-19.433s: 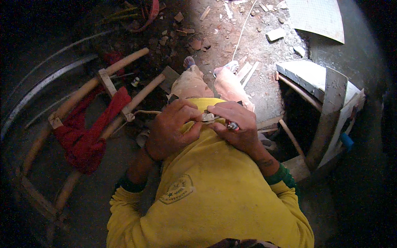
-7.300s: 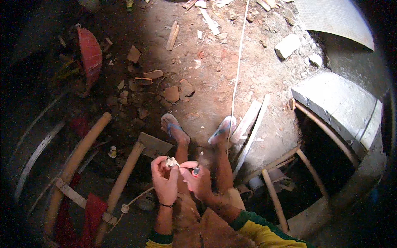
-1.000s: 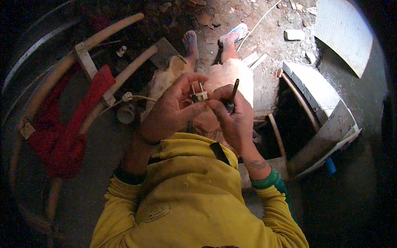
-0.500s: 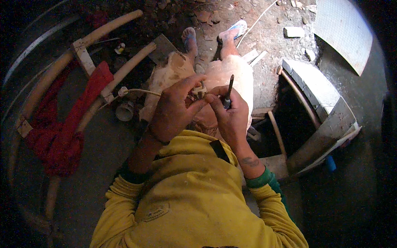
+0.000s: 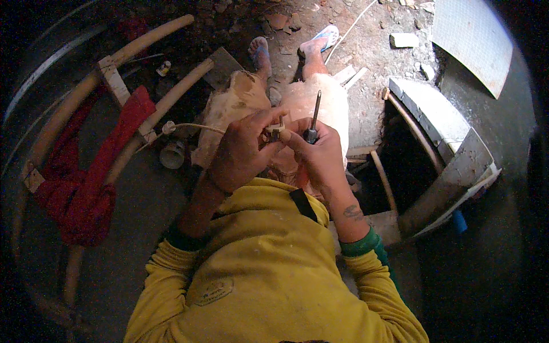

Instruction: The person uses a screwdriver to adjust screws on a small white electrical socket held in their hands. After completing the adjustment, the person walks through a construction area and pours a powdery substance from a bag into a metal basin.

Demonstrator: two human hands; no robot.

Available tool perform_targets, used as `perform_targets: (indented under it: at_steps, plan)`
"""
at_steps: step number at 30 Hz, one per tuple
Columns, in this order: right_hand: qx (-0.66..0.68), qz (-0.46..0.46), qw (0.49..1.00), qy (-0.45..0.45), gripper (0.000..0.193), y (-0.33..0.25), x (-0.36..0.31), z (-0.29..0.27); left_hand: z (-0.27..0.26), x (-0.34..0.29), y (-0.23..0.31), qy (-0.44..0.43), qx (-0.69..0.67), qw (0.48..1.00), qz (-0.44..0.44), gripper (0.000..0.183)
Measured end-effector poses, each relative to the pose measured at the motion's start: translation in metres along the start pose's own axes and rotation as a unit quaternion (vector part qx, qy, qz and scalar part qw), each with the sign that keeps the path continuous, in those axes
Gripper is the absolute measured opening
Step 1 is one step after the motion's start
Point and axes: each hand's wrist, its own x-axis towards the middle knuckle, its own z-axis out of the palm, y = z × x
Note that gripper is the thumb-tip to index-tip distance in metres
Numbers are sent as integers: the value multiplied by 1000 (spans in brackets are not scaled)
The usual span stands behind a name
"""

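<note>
Above my lap, my left hand (image 5: pixel 237 154) is closed on a small cream electrical plug (image 5: pixel 273 132), a metal pin of it standing up between thumb and fingers. A pale cable (image 5: pixel 200 126) runs in from the left and passes behind that hand. My right hand (image 5: pixel 321 154) is closed round a screwdriver (image 5: pixel 317 111); its dark handle is partly covered by the fingers and its shaft points up, away from the plug. Right thumb and fingertips meet the plug's right side. The plug's underside is hidden by my fingers.
To the left stands a wooden ladder-like frame (image 5: pixel 166 103) with a red cloth (image 5: pixel 86 194) draped over it. A white cup-like object (image 5: pixel 171 154) lies beside it. On the right are a wood-and-board frame (image 5: pixel 440 120) and a pale panel (image 5: pixel 474 46). Rubble (image 5: pixel 280 23) covers the far floor.
The screwdriver's shaft has swung slightly more upright as my right hand shifted a little. The plug has turned and dropped slightly between my fingers. Both hands keep their hold.
</note>
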Motion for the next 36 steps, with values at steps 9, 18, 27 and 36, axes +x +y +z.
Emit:
perform_targets:
  at_steps: [9,18,27,36]
  plan:
    - [45,12,999,25,15,6,-12,0,-9,-4,0,-47,-75,995,-35,48]
    - [115,33,993,17,16,3,-18,-2,-8,-4,-1,-65,-132,987,-66,47]
    - [12,-45,999,27,46,19,-88,-21,-32,-19,7,-196,-219,947,-130,48]
    - [-470,-247,847,-33,31,-84,-148,-72,-58,0,-3,-444,-58,894,-29,51]
